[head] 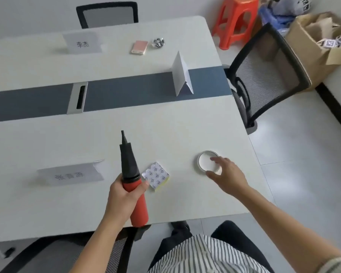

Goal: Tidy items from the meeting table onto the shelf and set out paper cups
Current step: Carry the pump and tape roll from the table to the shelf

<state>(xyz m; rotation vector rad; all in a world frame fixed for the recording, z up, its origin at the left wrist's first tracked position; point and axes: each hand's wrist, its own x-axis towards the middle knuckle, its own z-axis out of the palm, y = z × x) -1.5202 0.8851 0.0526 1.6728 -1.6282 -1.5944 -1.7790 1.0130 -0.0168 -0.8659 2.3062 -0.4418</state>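
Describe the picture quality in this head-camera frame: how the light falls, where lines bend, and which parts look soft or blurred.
Head view: soft, even light, with only faint shadows beside the name cards; wide-angle bending curves the table edge and the dark centre strip; the whole frame is slightly soft, the right hand over the tape roll a little motion-blurred, while the left hand gripping the pump looks sharper.

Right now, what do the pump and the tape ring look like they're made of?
The pump looks like plastic: a smooth matte red barrel and a black tapering nozzle, with no metallic shine. The tape ring looks like paper or thin film wound in a pale band, too blurred to tell which.
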